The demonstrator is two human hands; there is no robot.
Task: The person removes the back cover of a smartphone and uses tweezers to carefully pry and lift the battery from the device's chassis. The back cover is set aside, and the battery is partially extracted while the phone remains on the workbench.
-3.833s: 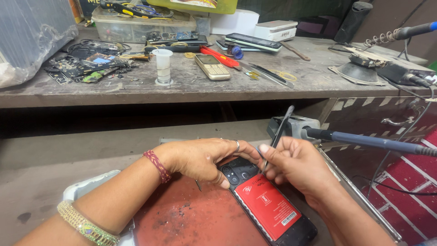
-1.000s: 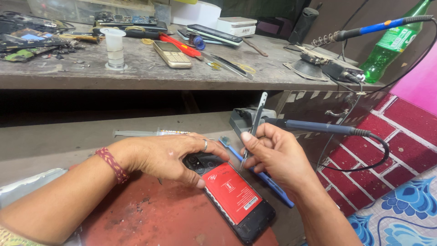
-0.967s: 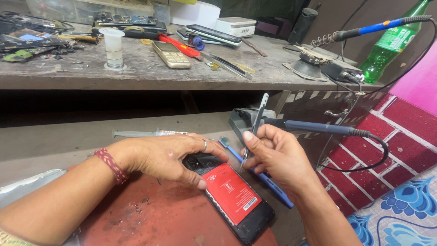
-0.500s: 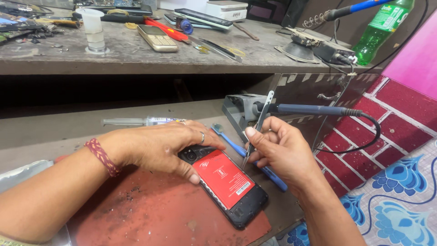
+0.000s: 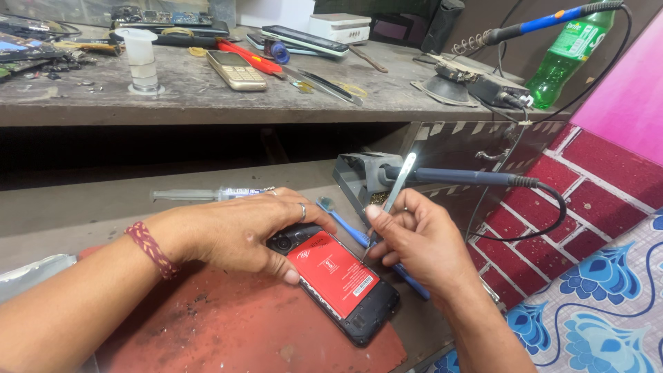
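Observation:
A black phone with its back cover off and a red battery (image 5: 335, 275) showing lies on a worn red mat (image 5: 228, 331). My left hand (image 5: 238, 231) presses down on the phone's upper end and holds it still. My right hand (image 5: 418, 238) grips metal tweezers (image 5: 395, 190), their tips pointing down at the phone's right edge. A blue plastic pry tool (image 5: 359, 238) lies beneath my right hand, beside the phone.
A soldering iron (image 5: 456, 177) rests in its stand (image 5: 359, 176) just behind my right hand, cable looping right. A syringe (image 5: 207, 195) lies behind my left hand. The upper shelf carries phones, a red screwdriver (image 5: 252, 59), a small white bottle (image 5: 141, 59) and a green bottle (image 5: 570, 55).
The view has swung to the right and down. My hands stay on the phone, with the tweezers lowered closer to its edge.

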